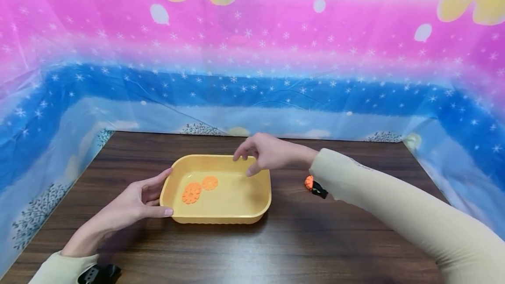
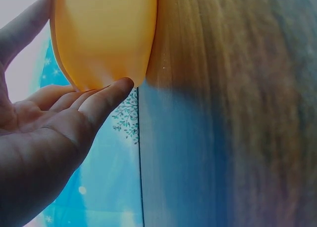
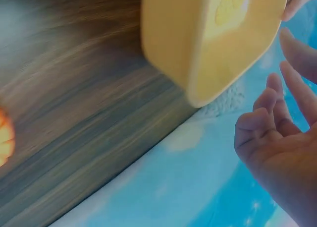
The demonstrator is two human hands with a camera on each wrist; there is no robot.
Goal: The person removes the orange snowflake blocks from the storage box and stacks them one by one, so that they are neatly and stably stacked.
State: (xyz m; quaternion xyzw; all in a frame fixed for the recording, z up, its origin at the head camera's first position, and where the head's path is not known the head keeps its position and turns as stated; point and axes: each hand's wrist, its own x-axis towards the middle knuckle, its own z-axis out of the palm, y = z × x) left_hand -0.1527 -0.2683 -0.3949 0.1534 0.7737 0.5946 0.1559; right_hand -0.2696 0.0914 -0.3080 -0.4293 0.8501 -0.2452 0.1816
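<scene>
A yellow plastic basin (image 1: pixel 236 196) stands on the table. My left hand (image 1: pixel 138 200) grips its left end, thumb along the near side and fingers on the far side; the left wrist view shows the fingertips (image 2: pixel 124 85) against the wall. Inside lie flat orange notched discs (image 1: pixel 210 182), two of them overlapping at the left. My right hand (image 1: pixel 268 150) hovers over the basin's far right corner with nothing in it, its fingers loosely bent and thumb apart in the right wrist view. Another orange piece (image 1: pixel 309 182) shows beside the right cuff, partly hidden by it.
The dark wood-grain table (image 1: pixel 335 249) carries the basin left of centre. A printed cloth backdrop (image 1: pixel 252 56) in pink and blue rises behind the table and along both sides. My right forearm (image 1: pixel 386 192) reaches across the table's right part.
</scene>
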